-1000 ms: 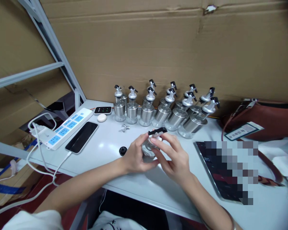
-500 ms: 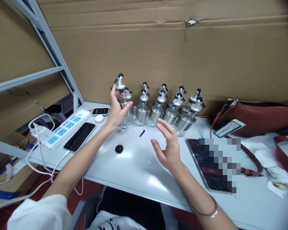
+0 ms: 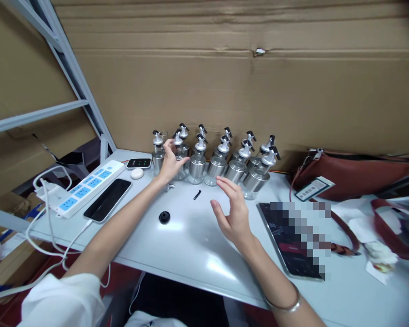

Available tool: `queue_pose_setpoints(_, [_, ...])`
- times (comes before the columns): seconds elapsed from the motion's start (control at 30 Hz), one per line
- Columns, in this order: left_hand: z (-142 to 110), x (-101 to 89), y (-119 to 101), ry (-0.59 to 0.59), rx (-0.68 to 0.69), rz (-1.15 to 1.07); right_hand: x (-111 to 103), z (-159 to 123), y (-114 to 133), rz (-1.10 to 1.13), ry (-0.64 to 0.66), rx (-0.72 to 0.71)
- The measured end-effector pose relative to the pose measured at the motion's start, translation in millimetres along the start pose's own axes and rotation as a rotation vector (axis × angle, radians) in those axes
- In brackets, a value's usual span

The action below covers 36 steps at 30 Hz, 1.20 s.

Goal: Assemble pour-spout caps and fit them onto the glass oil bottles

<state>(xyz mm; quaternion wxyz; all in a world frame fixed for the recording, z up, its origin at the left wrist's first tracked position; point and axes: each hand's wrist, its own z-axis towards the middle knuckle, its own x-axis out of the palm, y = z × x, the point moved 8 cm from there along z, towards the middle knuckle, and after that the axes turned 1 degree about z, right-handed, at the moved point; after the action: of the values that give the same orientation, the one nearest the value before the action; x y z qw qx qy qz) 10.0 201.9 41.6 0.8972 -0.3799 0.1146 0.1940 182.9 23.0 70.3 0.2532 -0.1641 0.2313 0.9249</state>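
A: what's closest?
B: tabletop (image 3: 187, 245) edge, then the right hand (image 3: 232, 215) above it, thumb and fingers apart, with a gap before the tablet (image 3: 271, 227).
A: and the left hand (image 3: 171, 164)?
B: farther out, curved round a bottle (image 3: 180, 153), can't tell if it's gripping. other bottles (image 3: 236, 170) crowd its right, cardboard (image 3: 191, 86) behind.

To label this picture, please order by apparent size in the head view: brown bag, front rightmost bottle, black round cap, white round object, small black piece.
1. Brown bag
2. Front rightmost bottle
3. Black round cap and white round object: alike, cap nearer, unranked
4. Small black piece
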Motion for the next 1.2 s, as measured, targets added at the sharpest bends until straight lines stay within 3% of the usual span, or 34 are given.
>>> queue_pose_setpoints(0.23, [-17.0, -0.4, -12.0, 0.096, 0.070, 0.054, -2.5, 0.5, 1.5, 0.004, -0.019, -0.011])
queue_pose_setpoints(0.4, [-54.0, -36.9, -29.1, 0.037, 0.106, 0.297, -12.7, 3.2, -0.3, -0.052, -0.091, -0.014])
queue_pose_setpoints(0.5, [-66.8, -40.8, -25.1, 0.204, 0.118, 0.339, -17.2, 4.4, -5.8, -0.084, -0.114, -0.004])
queue_pose_setpoints(0.67, [-77.2, -20.0, -1.7, 0.521, 0.054, 0.374, -23.2, 5.2, -16.8, -0.123, -0.132, 0.021])
queue_pose_setpoints(0.8, [-85.9, -4.3, 2.0, 0.625, -0.012, 0.387, -24.1, 6.5, -23.6, -0.127, -0.099, 0.070])
queue_pose_setpoints(0.9, [-90.0, -0.1, -17.2, 0.589, 0.000, 0.358, -15.5, 7.1, -24.7, -0.115, 0.002, 0.089])
queue_pose_setpoints(1.03, [-101.0, 0.3, -76.1, 0.436, 0.279, 0.182, 8.6, 2.4, -21.6, 0.003, 0.215, 0.128])
queue_pose_setpoints(1.1, [-112.0, 4.2, -98.3, 0.448, 0.382, 0.110, 19.4, -1.5, -18.4, 0.105, 0.289, 0.167])
queue_pose_setpoints(1.2, [-124.3, 9.2, -115.0, 0.484, 0.441, 0.052, 28.9, -5.1, -11.6, 0.231, 0.336, 0.195])
